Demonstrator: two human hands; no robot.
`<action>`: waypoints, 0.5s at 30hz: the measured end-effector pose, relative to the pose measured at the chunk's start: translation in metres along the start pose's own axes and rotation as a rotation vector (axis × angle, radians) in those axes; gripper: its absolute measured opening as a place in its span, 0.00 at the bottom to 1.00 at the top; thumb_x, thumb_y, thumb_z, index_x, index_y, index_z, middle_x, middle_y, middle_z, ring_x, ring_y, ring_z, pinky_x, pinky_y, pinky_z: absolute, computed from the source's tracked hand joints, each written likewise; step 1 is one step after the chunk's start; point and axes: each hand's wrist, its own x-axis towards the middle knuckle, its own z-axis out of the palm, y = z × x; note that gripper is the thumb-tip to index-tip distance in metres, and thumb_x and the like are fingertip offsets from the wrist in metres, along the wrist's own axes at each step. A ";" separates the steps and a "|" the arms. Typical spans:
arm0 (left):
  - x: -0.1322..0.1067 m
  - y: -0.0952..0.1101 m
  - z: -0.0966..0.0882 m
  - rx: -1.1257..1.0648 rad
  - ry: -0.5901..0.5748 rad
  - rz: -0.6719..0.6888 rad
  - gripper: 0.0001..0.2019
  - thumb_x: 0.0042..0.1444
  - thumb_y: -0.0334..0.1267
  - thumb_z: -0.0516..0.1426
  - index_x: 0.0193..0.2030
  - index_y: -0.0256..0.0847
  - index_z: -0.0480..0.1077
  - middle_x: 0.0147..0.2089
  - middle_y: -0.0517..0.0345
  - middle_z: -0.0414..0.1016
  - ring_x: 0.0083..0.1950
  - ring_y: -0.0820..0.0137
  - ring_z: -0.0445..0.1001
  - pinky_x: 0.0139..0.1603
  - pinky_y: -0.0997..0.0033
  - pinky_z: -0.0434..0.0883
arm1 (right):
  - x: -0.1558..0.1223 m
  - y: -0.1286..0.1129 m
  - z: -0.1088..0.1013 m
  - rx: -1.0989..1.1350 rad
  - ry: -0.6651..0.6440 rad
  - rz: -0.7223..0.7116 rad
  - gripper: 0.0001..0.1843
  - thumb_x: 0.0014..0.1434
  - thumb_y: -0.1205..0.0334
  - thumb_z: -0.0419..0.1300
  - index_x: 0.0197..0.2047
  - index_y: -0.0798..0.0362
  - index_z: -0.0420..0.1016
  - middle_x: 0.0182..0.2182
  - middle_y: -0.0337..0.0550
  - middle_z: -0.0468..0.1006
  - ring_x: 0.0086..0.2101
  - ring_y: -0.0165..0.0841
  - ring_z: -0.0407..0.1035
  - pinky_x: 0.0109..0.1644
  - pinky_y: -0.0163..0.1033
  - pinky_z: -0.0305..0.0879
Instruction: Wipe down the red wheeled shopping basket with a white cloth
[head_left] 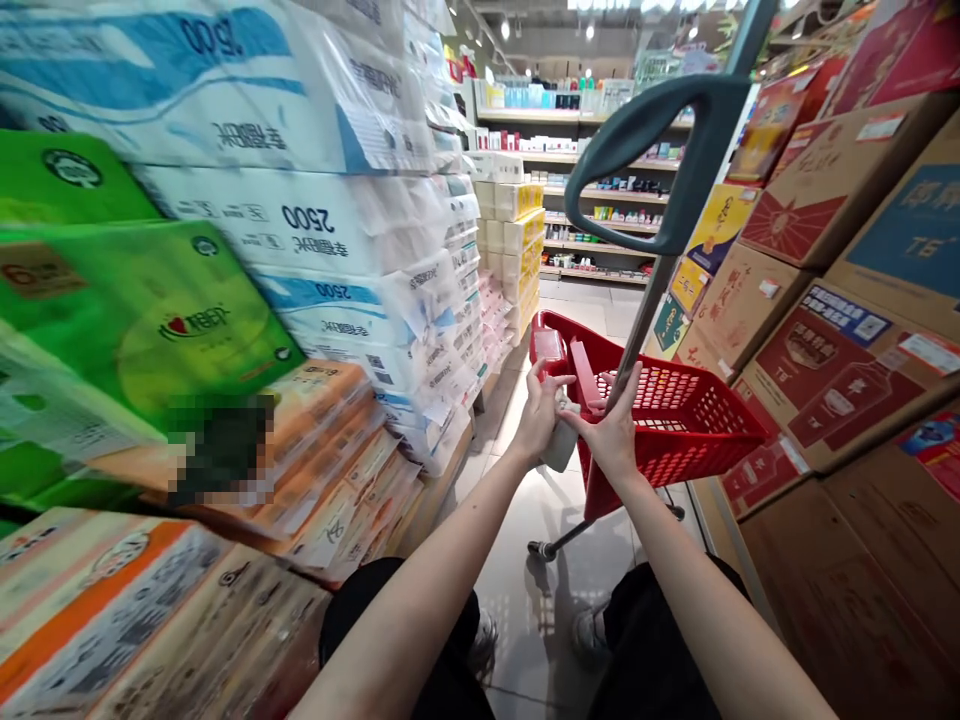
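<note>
Over a red trolley basket (pixel 697 420), left hand (pixel 534 415) and right hand (pixel 609 435) have fingers spread, a white bottle (pixel 562 447) just beneath them.

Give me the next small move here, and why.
Probably lower the white bottle into the red basket. It looks to be outside the basket, just under your left hand, and the basket's mesh floor still shows open room. Your right hand is beside the grey pole, so it is close enough to steady the basket.
</note>
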 end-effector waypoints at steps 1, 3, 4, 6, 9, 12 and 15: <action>-0.002 0.000 -0.001 -0.009 -0.015 0.009 0.22 0.70 0.50 0.39 0.64 0.43 0.54 0.66 0.43 0.64 0.65 0.65 0.66 0.63 0.58 0.65 | 0.001 0.000 0.000 0.042 -0.002 0.048 0.60 0.52 0.45 0.68 0.74 0.47 0.32 0.57 0.55 0.71 0.35 0.36 0.75 0.44 0.45 0.73; -0.008 -0.004 -0.007 -0.002 -0.032 0.059 0.22 0.70 0.47 0.42 0.67 0.43 0.49 0.68 0.42 0.62 0.68 0.66 0.63 0.66 0.57 0.64 | 0.005 0.002 0.000 0.115 -0.028 0.122 0.56 0.50 0.45 0.69 0.72 0.48 0.41 0.45 0.47 0.78 0.30 0.34 0.74 0.40 0.43 0.73; -0.011 -0.008 -0.013 0.027 -0.029 0.093 0.22 0.70 0.45 0.43 0.68 0.43 0.46 0.68 0.42 0.62 0.70 0.66 0.61 0.67 0.56 0.63 | 0.007 0.003 0.000 0.151 -0.047 0.148 0.54 0.49 0.46 0.70 0.71 0.49 0.46 0.41 0.44 0.79 0.29 0.34 0.74 0.39 0.42 0.73; -0.020 -0.017 -0.037 0.164 0.018 0.164 0.23 0.69 0.44 0.45 0.67 0.43 0.47 0.69 0.43 0.60 0.70 0.65 0.60 0.67 0.54 0.62 | 0.009 0.005 0.001 0.203 -0.078 0.175 0.52 0.47 0.46 0.71 0.68 0.50 0.50 0.37 0.40 0.79 0.29 0.34 0.74 0.38 0.41 0.73; -0.039 -0.024 -0.104 0.554 0.158 0.249 0.21 0.64 0.42 0.52 0.62 0.40 0.58 0.63 0.41 0.66 0.66 0.58 0.64 0.66 0.49 0.62 | 0.009 0.005 0.004 0.217 -0.077 0.177 0.49 0.47 0.46 0.71 0.66 0.50 0.54 0.35 0.39 0.78 0.29 0.33 0.73 0.38 0.41 0.73; -0.062 -0.013 -0.190 0.870 0.365 0.258 0.12 0.60 0.37 0.53 0.50 0.39 0.65 0.57 0.40 0.71 0.60 0.53 0.68 0.62 0.44 0.63 | 0.007 0.003 0.007 0.210 -0.060 0.166 0.44 0.48 0.47 0.71 0.63 0.50 0.58 0.34 0.38 0.78 0.28 0.32 0.73 0.38 0.41 0.72; -0.080 0.014 -0.259 0.945 0.289 0.270 0.14 0.56 0.38 0.55 0.49 0.40 0.66 0.55 0.41 0.73 0.58 0.53 0.69 0.62 0.43 0.62 | 0.007 0.002 0.011 0.213 -0.060 0.158 0.40 0.48 0.48 0.71 0.60 0.50 0.61 0.33 0.37 0.77 0.28 0.31 0.72 0.38 0.40 0.72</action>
